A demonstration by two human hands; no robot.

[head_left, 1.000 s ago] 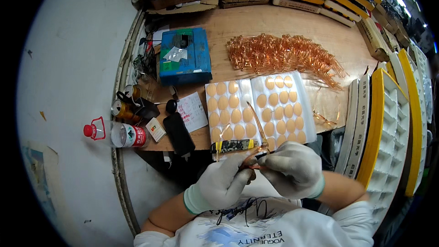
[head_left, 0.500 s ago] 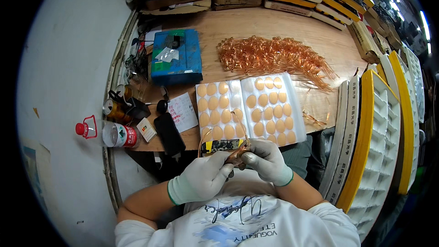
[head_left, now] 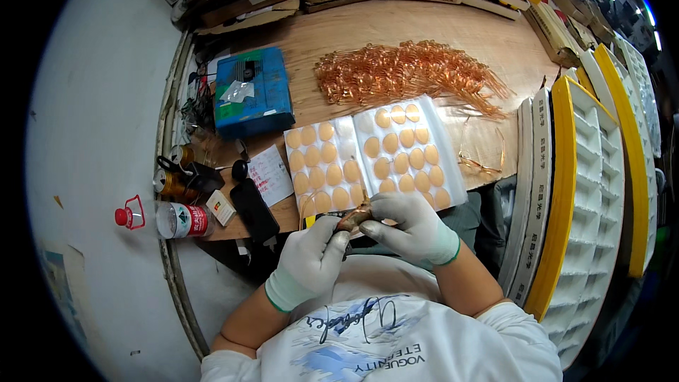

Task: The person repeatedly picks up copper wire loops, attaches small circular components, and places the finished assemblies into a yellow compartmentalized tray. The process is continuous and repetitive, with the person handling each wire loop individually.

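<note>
Left hand [head_left: 309,255]: thumb and fingers closed on a copper-coloured glasses frame [head_left: 351,220], which sits between both hands at the folder's [head_left: 348,140] near edge. Uneven squeezing could bend it. Right hand [head_left: 411,228]: pinching the same frame; slackening here could drop it.

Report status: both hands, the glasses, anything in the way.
Left hand and right hand, gloved, both on copper-coloured glasses. Glasses partly hidden by the grip. Open booklet just beyond; nothing seen blocking the hands.
</note>
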